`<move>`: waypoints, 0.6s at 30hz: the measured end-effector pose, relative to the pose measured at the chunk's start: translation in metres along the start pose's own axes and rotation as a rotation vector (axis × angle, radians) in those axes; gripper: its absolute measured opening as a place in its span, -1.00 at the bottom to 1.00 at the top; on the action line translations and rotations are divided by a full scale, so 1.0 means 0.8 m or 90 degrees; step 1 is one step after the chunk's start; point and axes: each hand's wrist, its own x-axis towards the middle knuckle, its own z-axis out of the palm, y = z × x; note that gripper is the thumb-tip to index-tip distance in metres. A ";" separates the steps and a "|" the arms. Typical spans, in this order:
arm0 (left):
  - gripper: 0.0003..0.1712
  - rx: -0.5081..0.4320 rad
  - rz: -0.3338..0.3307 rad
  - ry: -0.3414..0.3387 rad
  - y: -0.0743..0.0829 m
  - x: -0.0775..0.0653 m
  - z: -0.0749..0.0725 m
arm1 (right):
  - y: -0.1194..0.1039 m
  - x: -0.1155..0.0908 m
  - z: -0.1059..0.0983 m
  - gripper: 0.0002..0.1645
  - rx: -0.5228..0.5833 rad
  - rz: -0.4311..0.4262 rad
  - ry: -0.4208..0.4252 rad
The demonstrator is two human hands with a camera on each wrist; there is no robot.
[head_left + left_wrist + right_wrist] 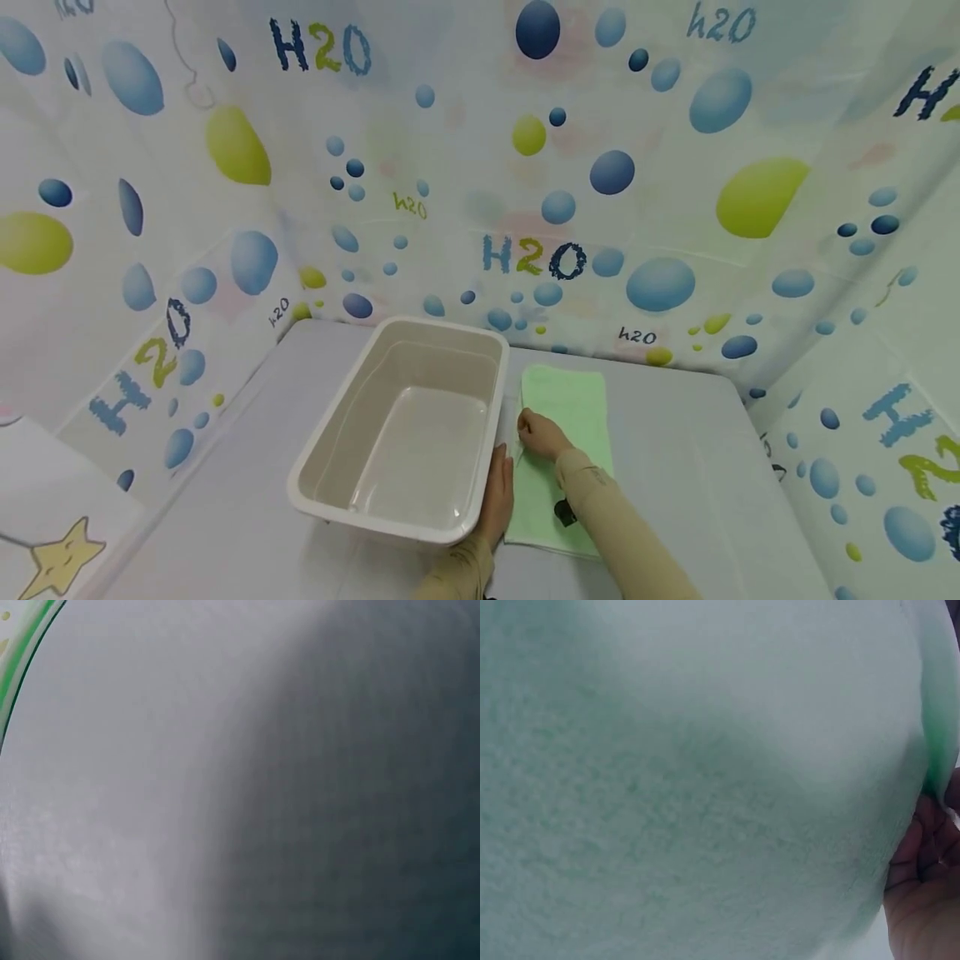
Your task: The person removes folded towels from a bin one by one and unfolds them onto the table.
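A folded light green towel (566, 392) lies to the right of a white plastic basin (491, 450). My right hand (542, 435) reaches across the towel and pinches its left edge, near the basin's rim. In the right wrist view, the curled fingers of that hand (928, 881) meet the edge of the pale green cloth (667, 810). My left hand (498, 497) lies in the narrow gap between basin and towel, its fingers straight and pointing away from me along the basin's right side. Blurred grey fills most of the left wrist view, where that hand is hidden.
The basin stands on a light grey table (675, 467), with nothing visible inside it. A curtain (480, 167) printed with bubbles and "H2O" encloses the back and sides. A small black device (565, 512) is at the right wrist, over the towel.
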 end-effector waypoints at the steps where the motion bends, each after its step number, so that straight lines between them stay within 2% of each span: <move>1: -0.52 0.003 0.004 0.005 0.000 0.000 0.000 | 0.001 -0.001 -0.002 -0.89 0.009 0.010 0.002; 7: -0.57 0.015 0.032 0.030 0.003 -0.002 0.000 | 0.012 -0.011 -0.010 -0.84 0.085 0.065 0.057; 12: -0.60 0.030 0.072 0.038 0.005 0.000 0.000 | 0.027 -0.017 -0.015 -0.80 0.108 0.114 0.089; 15: -0.64 0.073 0.108 0.054 0.004 0.001 0.000 | 0.035 -0.023 -0.018 -0.78 0.127 0.132 0.092; 18: -0.68 0.106 0.133 0.063 0.002 0.001 0.000 | 0.039 -0.028 -0.020 -0.75 0.171 0.141 0.069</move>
